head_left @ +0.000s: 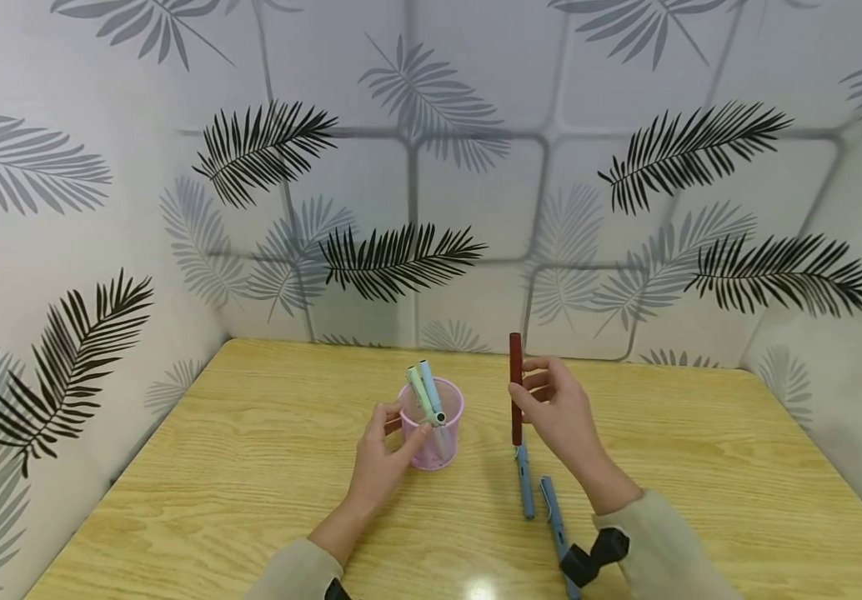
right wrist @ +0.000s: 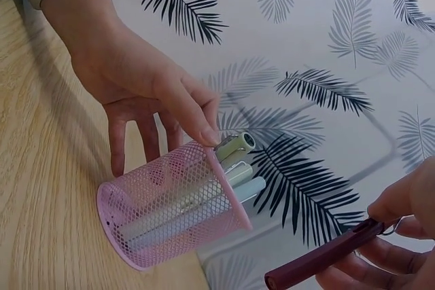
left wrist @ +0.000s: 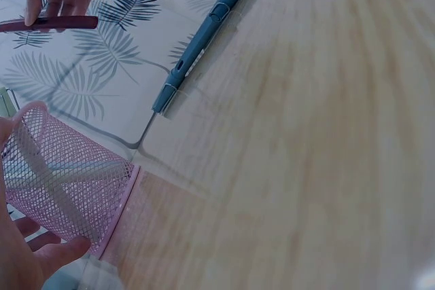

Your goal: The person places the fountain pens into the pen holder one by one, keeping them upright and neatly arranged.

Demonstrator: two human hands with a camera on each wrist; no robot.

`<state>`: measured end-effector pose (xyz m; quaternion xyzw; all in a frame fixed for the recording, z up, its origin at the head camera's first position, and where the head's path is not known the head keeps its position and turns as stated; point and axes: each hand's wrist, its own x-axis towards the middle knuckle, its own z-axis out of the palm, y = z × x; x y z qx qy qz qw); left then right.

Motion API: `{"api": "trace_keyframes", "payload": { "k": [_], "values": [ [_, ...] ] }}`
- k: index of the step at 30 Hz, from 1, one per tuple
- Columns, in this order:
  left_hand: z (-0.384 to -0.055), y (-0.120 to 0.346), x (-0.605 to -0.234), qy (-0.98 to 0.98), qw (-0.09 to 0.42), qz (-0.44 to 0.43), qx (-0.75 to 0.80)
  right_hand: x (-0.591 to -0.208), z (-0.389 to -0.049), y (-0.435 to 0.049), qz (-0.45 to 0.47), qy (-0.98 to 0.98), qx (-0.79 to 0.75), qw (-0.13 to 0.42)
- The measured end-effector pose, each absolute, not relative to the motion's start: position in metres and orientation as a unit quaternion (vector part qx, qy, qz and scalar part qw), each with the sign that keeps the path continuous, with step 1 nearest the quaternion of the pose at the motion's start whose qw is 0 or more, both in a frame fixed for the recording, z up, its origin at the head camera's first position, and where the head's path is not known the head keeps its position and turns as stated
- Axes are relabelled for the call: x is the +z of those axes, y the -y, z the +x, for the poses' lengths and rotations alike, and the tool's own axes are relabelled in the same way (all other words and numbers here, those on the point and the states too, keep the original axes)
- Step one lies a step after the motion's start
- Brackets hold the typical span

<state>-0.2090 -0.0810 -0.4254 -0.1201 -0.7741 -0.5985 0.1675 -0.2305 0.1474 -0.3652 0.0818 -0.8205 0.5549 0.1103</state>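
left hand (head_left: pixel 382 460) grips pink mesh pen cup (right wrist: pixel 153 203); right hand (head_left: pixel 558 410), beside it, pinches maroon pen (head_left: pixel 515 372). best hold cup steady.

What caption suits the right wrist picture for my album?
Left grip on a pink cup of pens; right grip on a red pen, outside the cup.

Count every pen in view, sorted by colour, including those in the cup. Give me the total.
Dark red pen, held in the right hand: 1
Blue pens, on the table: 2
Pale pens, in the pink mesh cup: 3
Total: 6 pens
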Motion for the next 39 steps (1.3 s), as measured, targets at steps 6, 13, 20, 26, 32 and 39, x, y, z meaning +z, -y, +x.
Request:
{"api": "trace_keyframes", "payload": {
  "k": [6,13,20,26,32,39],
  "values": [
    [-0.209,0.081,-0.425,0.773,0.165,-0.120,-0.601,-0.359,-0.233,-0.140,0.092,0.803,0.575,0.127],
    [-0.210,0.081,-0.427,0.772,0.164,-0.121,-0.603,-0.352,-0.233,-0.130,0.114,0.773,0.606,0.145],
    [-0.210,0.081,-0.427,0.772,0.167,-0.120,-0.602,-0.351,-0.237,-0.121,0.131,0.755,0.623,0.159],
    [-0.210,0.081,-0.427,0.772,0.169,-0.124,-0.599,-0.351,-0.241,-0.113,0.143,0.736,0.640,0.164],
    [-0.209,0.081,-0.425,0.772,0.173,-0.125,-0.599,-0.350,-0.243,-0.105,0.153,0.730,0.643,0.176],
    [-0.210,0.080,-0.427,0.772,0.177,-0.122,-0.598,-0.338,-0.237,-0.091,0.157,0.720,0.650,0.185]
  ]
}}
